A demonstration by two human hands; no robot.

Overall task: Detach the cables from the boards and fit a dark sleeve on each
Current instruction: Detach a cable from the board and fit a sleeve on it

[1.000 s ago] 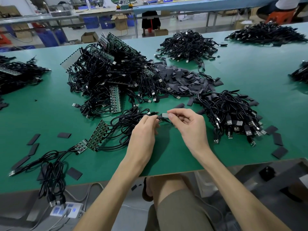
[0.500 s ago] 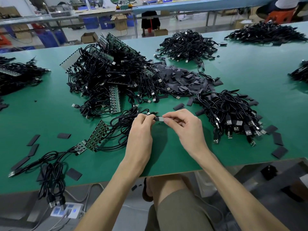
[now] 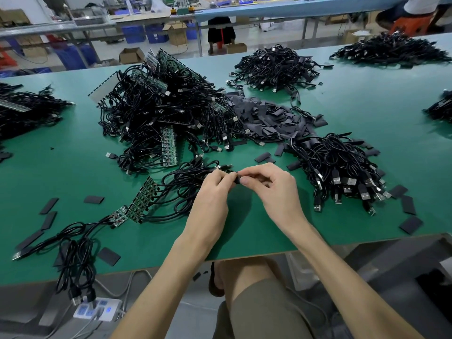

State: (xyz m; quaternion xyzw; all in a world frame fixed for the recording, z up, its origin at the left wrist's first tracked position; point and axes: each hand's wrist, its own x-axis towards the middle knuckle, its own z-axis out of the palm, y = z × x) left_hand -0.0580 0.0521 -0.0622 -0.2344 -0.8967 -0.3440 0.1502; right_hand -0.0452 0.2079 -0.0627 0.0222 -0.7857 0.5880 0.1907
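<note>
Sleeve (image 3: 236, 180) is now covering the formerly bare cable (image 3: 182, 176) end, lying left-right between pinching hands, right hand (image 3: 274, 189) gripping it, left hand (image 3: 214, 192) holding cable.

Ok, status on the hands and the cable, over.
Left hand pinches the cable near its end. Right hand pinches the dark sleeve there; how far on, can't tell. Loose sleeves lie beyond the hands, not blocking.
</note>
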